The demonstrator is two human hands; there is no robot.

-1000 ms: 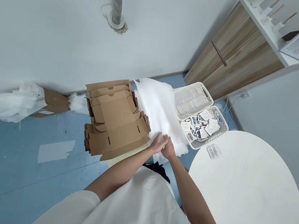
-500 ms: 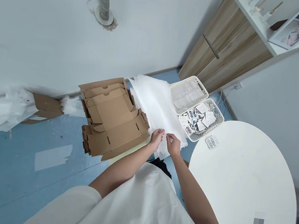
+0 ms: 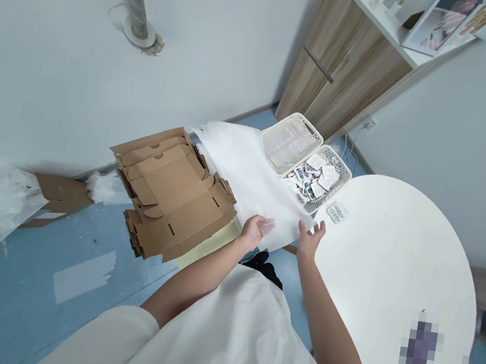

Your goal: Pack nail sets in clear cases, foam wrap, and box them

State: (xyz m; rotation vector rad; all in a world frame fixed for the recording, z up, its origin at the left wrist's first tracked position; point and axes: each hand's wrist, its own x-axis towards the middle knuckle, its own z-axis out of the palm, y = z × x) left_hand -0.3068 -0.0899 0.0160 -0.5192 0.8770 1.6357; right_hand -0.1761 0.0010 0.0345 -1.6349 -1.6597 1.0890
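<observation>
A thin white foam sheet (image 3: 245, 164) lies over a stack of similar sheets, its near edge stretched between my hands. My left hand (image 3: 253, 231) grips that edge, and its fingertips show faintly through the translucent sheet. At the right corner of the sheet is my right hand (image 3: 309, 239), with the corner between thumb and fingers; the fingers are partly spread, so the exact grip is hard to see. Flattened brown cardboard boxes (image 3: 177, 197) lie stacked just left of the sheets.
Behind are a white basket (image 3: 346, 175) of small printed cards and a white bin (image 3: 291, 143) of clear plastic cases. A round white table (image 3: 401, 246) stands right, with a clear packet (image 3: 337, 212) near its edge. A wood-grain cabinet (image 3: 351, 58) is in the corner.
My hands, close together before, have moved apart. The right hand went right, and the sheet's corner shifted right with it. The view has turned slightly.
</observation>
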